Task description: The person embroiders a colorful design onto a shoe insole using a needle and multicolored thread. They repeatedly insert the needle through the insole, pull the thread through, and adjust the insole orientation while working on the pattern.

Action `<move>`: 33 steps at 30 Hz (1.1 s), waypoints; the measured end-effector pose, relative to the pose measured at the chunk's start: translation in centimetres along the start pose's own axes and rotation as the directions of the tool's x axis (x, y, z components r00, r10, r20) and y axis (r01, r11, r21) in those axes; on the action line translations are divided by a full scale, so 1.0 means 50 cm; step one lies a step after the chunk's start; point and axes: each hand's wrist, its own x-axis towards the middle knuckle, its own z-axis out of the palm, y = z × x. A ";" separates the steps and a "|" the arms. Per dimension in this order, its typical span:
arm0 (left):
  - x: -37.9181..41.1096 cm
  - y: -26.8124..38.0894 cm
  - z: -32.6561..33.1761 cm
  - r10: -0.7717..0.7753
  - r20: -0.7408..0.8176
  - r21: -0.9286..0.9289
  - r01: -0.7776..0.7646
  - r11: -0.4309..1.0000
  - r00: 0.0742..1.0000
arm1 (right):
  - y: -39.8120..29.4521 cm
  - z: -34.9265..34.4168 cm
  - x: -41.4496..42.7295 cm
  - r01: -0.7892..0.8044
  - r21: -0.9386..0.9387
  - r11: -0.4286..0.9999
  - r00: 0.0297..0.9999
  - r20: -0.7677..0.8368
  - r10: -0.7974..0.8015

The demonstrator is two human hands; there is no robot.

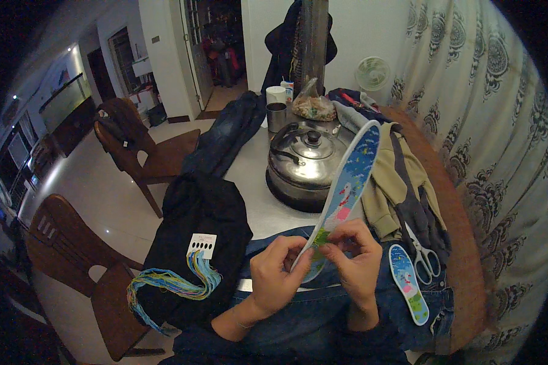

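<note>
Upright and slightly tilted, an embroidered insole (352, 178) with a white edge and a blue, pink and green pattern is gripped at its lower end by my left hand (281, 269). My right hand (354, 258) is at the insole's green part, thumb and forefinger pinched together; whether a needle or thread is between them cannot be told. A second, similar insole (408, 284) lies on jeans at the right, beside white-handled scissors (424, 260). At the left, a bundle of coloured embroidery threads (178, 285) hangs from a punched card (202, 245) on black cloth.
A lidded steel pot (306, 166) stands on the metal tabletop (260, 205) past my hands. Behind it are a metal cup (276, 117), a white paper roll (276, 95) and a plastic bag of food (313, 107). Clothes (388, 182) cover the right side; wooden chairs (100, 292) stand left.
</note>
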 end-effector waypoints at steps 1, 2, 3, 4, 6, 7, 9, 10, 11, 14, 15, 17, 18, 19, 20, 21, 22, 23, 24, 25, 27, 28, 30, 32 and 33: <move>0.001 -0.001 0.001 0.003 0.003 -0.003 -0.003 1.000 1.000 | 0.004 0.003 0.000 0.014 -0.054 0.998 1.000 -0.004 -0.015; 0.002 -0.002 0.002 0.006 0.006 -0.006 -0.006 1.000 1.000 | 0.011 0.005 -0.001 0.057 -0.099 0.993 0.998 -0.022 -0.060; 0.002 -0.002 0.002 0.010 0.007 -0.006 -0.010 1.000 1.000 | 0.018 0.009 -0.002 0.100 -0.143 0.985 0.994 -0.036 -0.106; 0.002 -0.003 0.001 0.004 0.008 -0.009 -0.004 1.000 1.000 | 0.019 0.012 -0.002 0.142 -0.186 0.972 0.987 -0.048 -0.153; 0.001 -0.005 -0.001 -0.008 0.010 -0.014 0.008 1.000 1.000 | 0.013 0.011 -0.001 -0.042 0.276 0.960 0.979 -0.181 0.095; 0.002 -0.004 -0.003 -0.079 0.022 -0.093 0.081 0.992 0.997 | 0.010 0.009 0.000 -0.107 0.497 0.861 0.952 -0.198 0.233; 0.003 0.002 -0.004 -0.214 0.060 -0.250 0.222 0.942 0.975 | 0.037 -0.013 0.010 -0.101 0.577 0.810 0.954 -0.176 0.244; 0.002 -0.002 -0.003 -0.240 0.091 -0.324 0.256 0.911 0.967 | 0.040 -0.018 0.016 -0.191 0.588 0.786 0.935 -0.135 0.328; -0.001 -0.010 0.000 -0.262 0.125 -0.395 0.290 0.872 0.957 | 0.043 -0.021 0.021 -0.278 0.594 0.755 0.908 -0.095 0.409; -0.005 -0.013 0.009 -0.280 0.218 -0.550 0.355 0.756 0.935 | 0.073 -0.015 0.002 -0.555 0.638 0.533 0.820 0.312 0.481; -0.006 -0.013 0.011 -0.279 0.247 -0.588 0.372 0.718 0.928 | 0.079 -0.005 -0.005 -0.623 0.629 0.466 0.776 0.422 0.468; -0.006 -0.008 0.006 -0.274 0.274 -0.547 0.384 0.744 0.922 | 0.075 0.007 -0.017 -0.567 0.701 0.434 0.821 0.431 0.375; -0.007 -0.006 0.003 -0.275 0.284 -0.528 0.389 0.755 0.919 | 0.067 0.011 -0.030 -0.505 0.681 0.530 0.862 0.369 0.348; -0.008 -0.008 0.002 -0.274 0.288 -0.542 0.392 0.743 0.918 | 0.067 0.013 -0.032 -0.492 0.701 0.517 0.869 0.359 0.340; -0.009 -0.010 0.002 -0.272 0.293 -0.555 0.395 0.732 0.917 | 0.067 0.015 -0.036 -0.478 0.721 0.502 0.876 0.349 0.333; -0.009 -0.010 0.003 -0.269 0.297 -0.571 0.396 0.719 0.916 | 0.072 0.014 -0.031 -0.508 0.774 0.378 0.853 0.390 0.347; -0.009 -0.007 0.002 -0.273 0.296 -0.581 0.400 0.709 0.915 | 0.076 0.014 -0.026 -0.529 0.812 0.246 0.829 0.433 0.355; -0.008 -0.001 -0.002 -0.279 0.293 -0.590 0.402 0.700 0.915 | 0.080 0.012 -0.022 -0.503 0.837 0.217 0.842 0.417 0.342; -0.008 0.003 -0.007 -0.284 0.289 -0.597 0.404 0.693 0.914 | 0.082 0.011 -0.018 -0.476 0.859 0.186 0.855 0.403 0.328; -0.007 0.002 -0.011 -0.284 0.280 -0.600 0.398 0.694 0.917 | 0.086 0.009 -0.013 -0.450 0.880 0.152 0.866 0.388 0.314; -0.005 -0.001 -0.016 -0.285 0.262 -0.607 0.387 0.694 0.922 | 0.094 -0.001 0.005 -0.400 0.893 0.206 0.823 0.250 0.511; -0.004 0.000 -0.020 -0.291 0.257 -0.612 0.389 0.689 0.921 | 0.101 -0.009 0.014 -0.382 0.894 0.236 0.784 0.178 0.594; -0.002 0.003 -0.025 -0.299 0.255 -0.624 0.393 0.675 0.920 | 0.156 -0.057 0.023 -0.327 0.928 0.177 0.797 0.170 0.579; -0.001 0.006 -0.025 -0.296 0.250 -0.627 0.387 0.676 0.922 | 0.223 -0.109 0.031 -0.236 0.949 0.210 0.832 0.086 0.548; -0.002 0.006 -0.027 -0.296 0.247 -0.627 0.385 0.678 0.923 | 0.249 -0.125 0.036 -0.176 0.948 0.266 0.855 0.013 0.518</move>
